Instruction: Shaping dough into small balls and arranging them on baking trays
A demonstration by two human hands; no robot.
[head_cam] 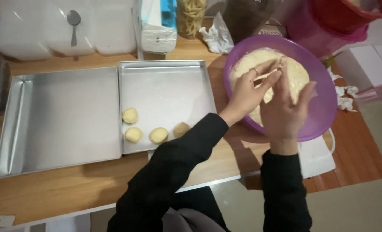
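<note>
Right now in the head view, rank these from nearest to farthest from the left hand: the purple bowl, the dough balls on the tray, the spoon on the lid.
1. Purple bowl: the left hand is over it, above the dough, beside the right hand.
2. Dough balls: to the left, in the right-hand tray.
3. Spoon: far left, at the table's back.

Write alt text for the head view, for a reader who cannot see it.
Both hands, left and right, work together over pale dough in a purple bowl on a wooden table. To the left sit two metal trays; the nearer tray holds four dough balls, the far tray holds none.
</note>
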